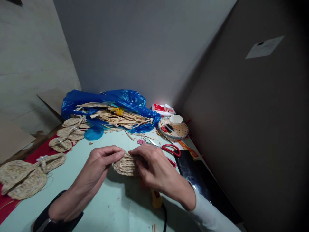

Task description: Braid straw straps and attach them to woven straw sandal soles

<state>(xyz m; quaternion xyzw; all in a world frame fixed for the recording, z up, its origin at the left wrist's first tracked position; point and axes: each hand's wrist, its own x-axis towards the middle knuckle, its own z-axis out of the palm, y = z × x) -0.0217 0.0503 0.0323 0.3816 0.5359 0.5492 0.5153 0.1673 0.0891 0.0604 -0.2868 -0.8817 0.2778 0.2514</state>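
Note:
A woven straw piece (126,165) with curved, braided rows is held up above the pale green table by both hands. My left hand (102,162) pinches its upper left edge between thumb and fingers. On the right side, my right hand (153,164) grips the piece, its fingers covering that end. Just behind the hands lie red-handled scissors (171,149) and a pink binder clip (141,141). Below my right hand is a yellow tool (156,199) with a black cord, partly hidden.
Woven straw slippers (29,177) line the left side on red cloth. Straw strips (120,117) lie on a blue plastic bag (130,96) at the back. A round basket (182,130) holds a white bowl (176,120). A black flat object (198,174) lies right.

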